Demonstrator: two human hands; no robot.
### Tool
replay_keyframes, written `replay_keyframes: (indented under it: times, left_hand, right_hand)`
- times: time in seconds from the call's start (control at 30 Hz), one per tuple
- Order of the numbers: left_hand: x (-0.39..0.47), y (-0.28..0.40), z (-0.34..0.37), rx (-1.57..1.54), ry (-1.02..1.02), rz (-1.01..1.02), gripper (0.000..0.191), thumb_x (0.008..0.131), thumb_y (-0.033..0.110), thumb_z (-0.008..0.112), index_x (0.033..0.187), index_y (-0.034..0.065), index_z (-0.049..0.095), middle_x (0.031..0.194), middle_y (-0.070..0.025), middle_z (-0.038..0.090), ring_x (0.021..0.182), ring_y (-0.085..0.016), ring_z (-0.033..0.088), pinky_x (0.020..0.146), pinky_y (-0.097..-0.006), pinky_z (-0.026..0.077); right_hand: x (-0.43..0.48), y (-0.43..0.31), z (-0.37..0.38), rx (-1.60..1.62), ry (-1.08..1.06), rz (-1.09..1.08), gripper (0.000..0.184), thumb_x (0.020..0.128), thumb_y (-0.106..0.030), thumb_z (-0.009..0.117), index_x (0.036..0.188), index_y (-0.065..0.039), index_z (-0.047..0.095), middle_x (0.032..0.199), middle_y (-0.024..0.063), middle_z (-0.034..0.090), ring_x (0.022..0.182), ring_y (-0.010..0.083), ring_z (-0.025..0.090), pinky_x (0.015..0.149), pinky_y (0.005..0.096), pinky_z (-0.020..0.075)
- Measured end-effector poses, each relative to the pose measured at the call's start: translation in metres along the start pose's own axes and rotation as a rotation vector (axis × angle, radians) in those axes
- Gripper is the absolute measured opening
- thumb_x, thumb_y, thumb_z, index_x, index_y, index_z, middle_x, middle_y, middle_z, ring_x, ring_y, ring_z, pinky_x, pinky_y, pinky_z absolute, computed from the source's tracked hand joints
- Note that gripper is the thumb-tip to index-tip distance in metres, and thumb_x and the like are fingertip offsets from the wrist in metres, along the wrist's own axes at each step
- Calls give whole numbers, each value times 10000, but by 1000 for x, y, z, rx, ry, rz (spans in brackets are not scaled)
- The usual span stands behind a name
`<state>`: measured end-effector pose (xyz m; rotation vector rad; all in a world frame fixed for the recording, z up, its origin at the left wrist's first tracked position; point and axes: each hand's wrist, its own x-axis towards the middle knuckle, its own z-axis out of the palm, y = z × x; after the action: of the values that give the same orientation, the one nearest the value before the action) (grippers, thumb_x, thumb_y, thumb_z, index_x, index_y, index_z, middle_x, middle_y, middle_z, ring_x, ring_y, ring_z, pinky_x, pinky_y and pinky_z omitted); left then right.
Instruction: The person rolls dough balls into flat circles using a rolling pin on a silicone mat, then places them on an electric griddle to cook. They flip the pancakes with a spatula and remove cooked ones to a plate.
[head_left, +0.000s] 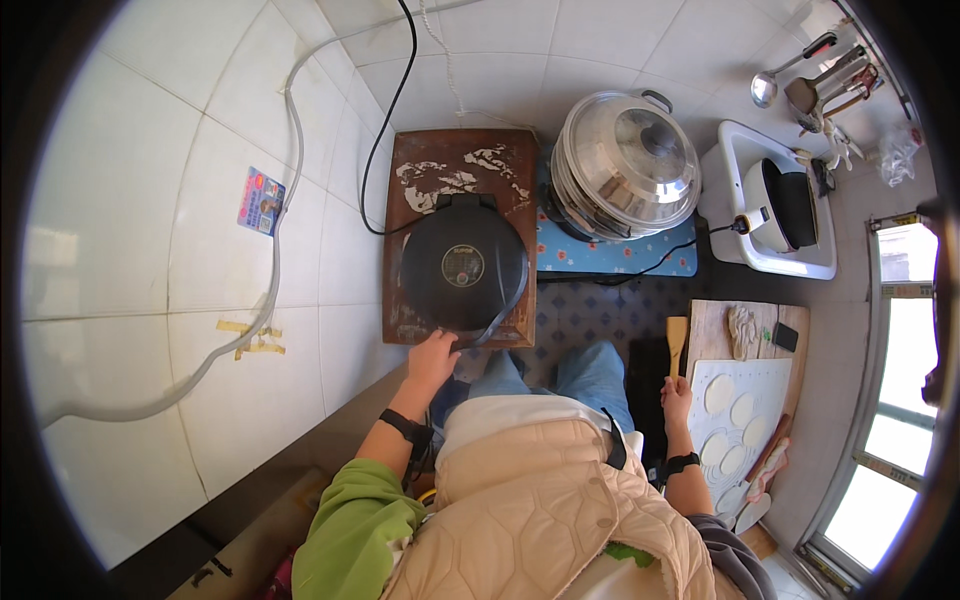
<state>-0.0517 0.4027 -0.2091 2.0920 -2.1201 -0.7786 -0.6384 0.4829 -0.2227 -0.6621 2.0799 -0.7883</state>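
Observation:
A round black Supor electric baking pan (425, 281) sits with its lid down on a worn brown wooden table (405, 150). At the pan's front edge, the fingers of my left hand (435, 364) are curled around the curved black lid handle (501, 321). Out to the right, my right hand (676, 397) grips a wooden spatula (676, 341) by its handle, blade pointing away from me. Beside that hand lies a white pastry mat (766, 379) bearing several flat dough rounds (718, 394). The inside of the pan is hidden.
A lidded steel steamer pot (600, 165) stands on a blue flowered surface (562, 259). Behind the mat's board (705, 322) is a white sink (731, 169) holding a pot (765, 210). A rolling pin (769, 448) and a phone (785, 337) lie at right. Black cord (375, 142) trails behind the pan.

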Motion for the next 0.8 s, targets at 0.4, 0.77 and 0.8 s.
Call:
replay_keyframes:
  times: [0.4, 0.77, 0.8]
  left_hand:
    - [10, -2, 2, 9, -14, 7, 263, 886, 244, 867, 1129, 163, 806, 1122, -82, 781, 993, -351, 776, 844, -469, 630]
    - [16, 2, 3, 16, -22, 35, 214, 875, 202, 859, 1066, 133, 794, 1104, -94, 769, 988, -337, 771, 831, -472, 622]
    - [16, 3, 2, 30, -41, 21, 215, 876, 206, 861, 1067, 133, 795, 1100, -92, 768, 989, -336, 771, 832, -472, 621]
  right_hand:
    - [-15, -87, 71, -232, -299, -192, 399, 1147, -317, 649, 911, -7, 736, 646, -13, 595, 568, 71, 530, 536, 276, 396]
    - [-13, -95, 87, -205, -313, -209, 415, 1143, -340, 653, 907, -12, 748, 629, -21, 580, 563, 61, 503, 540, 283, 380]
    - [-13, -93, 87, -210, -307, -178, 416, 1142, -342, 654, 904, -14, 748, 628, -19, 581, 561, 62, 504, 540, 285, 381]
